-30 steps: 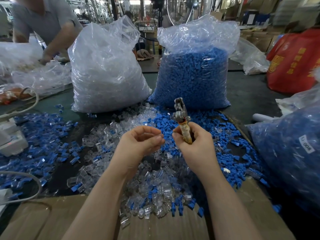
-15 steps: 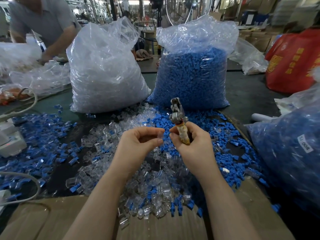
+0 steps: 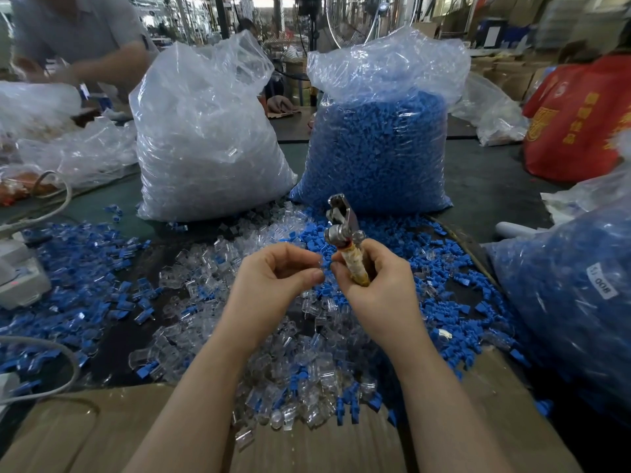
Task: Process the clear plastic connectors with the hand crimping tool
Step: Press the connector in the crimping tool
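Right hand curled around tool, gripping its wrapped handle; metal head upright, pointing up and away, above the pile. Left hand just left of the tool, fingers curled with thumb and fingertips pinched together next to the right thumb; whether a connector sits in the pinch, cannot tell. Both hands above the pile of clear connectors mixed with blue pieces. Beyond the pile, clear bag at left, blue bag at right, standing side by side. Right of the pile, another bag of blue parts with a label. Left of the pile, loose blue pieces scattered on the table. Near edge of the pile resting on cardboard.
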Demonstrator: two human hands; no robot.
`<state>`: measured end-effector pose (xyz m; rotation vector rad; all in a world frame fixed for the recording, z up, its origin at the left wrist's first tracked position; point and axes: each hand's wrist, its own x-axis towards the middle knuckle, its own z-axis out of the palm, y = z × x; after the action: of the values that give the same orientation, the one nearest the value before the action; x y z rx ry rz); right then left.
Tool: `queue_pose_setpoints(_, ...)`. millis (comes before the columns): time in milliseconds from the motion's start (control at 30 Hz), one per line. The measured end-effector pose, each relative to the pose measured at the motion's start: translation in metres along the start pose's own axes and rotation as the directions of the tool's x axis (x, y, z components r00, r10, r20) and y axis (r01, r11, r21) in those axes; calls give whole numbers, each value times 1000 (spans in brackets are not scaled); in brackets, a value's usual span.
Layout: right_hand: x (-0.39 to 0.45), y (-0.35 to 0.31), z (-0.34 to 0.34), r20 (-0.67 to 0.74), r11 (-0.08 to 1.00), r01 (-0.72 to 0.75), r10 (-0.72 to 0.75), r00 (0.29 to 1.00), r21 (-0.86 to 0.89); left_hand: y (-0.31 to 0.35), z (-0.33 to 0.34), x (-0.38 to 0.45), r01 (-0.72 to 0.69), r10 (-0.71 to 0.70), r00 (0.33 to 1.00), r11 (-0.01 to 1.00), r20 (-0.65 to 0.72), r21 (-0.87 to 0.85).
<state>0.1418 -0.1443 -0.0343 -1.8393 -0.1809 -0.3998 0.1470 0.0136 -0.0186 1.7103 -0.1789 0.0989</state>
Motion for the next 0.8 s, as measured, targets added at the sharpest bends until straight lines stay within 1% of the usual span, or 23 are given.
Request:
queue_pose_setpoints(167,1,2,2,22,1000,-6,7,1000,-23,1,1,0,-11,11,1000,1000,7,3)
queue_pose_setpoints(333,0,2,2,33,1000,-17,17,999,16,2,0,-1,15,-16,1000,1000,-8,-12)
queue_pose_setpoints(600,-1,2,0,71,1000,-7,5,997,25,2,2,-2,23,-24,999,1000,-40,-10)
queue_pose_setpoints(700,-1,1,0,73,999,-5,2,997,36,2,1,-1,37,-38,998,999,-48,-38)
queue_pose_setpoints(800,0,1,-1,38,1000,-10,8,999,30,1,2,-1,63,-73,995,990,-72,-128)
